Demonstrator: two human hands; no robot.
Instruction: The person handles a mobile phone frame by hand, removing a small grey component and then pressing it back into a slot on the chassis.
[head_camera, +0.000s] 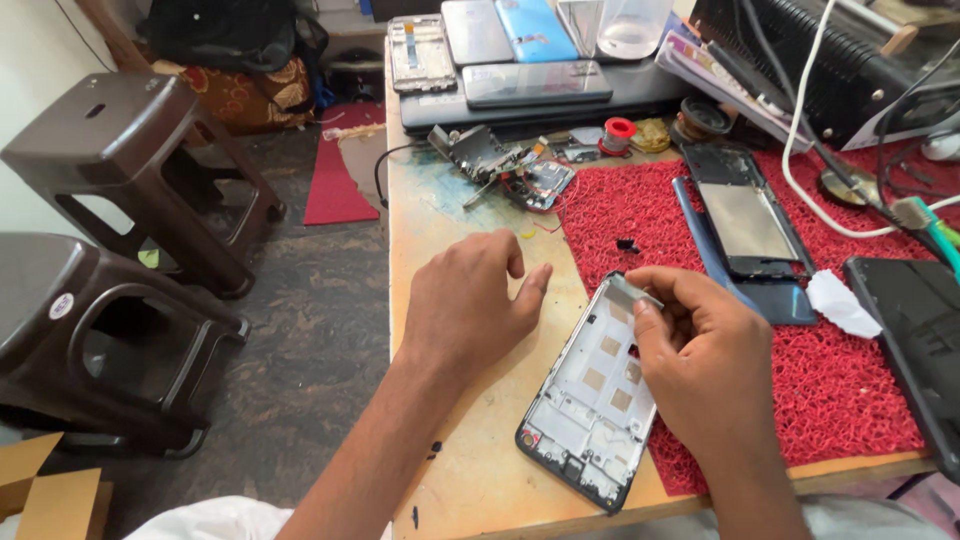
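Currently, a small silver metal piece (632, 291) is pinched between the fingers (652, 318) of the right hand (700, 365), at the top edge of a stripped phone frame (590, 400). That frame is laid half on the wooden surface (470, 470), half on the red mat (840, 390). Nothing is held by the left hand (465, 305); its fingers are loosely curled, resting on the surface just beside the frame.
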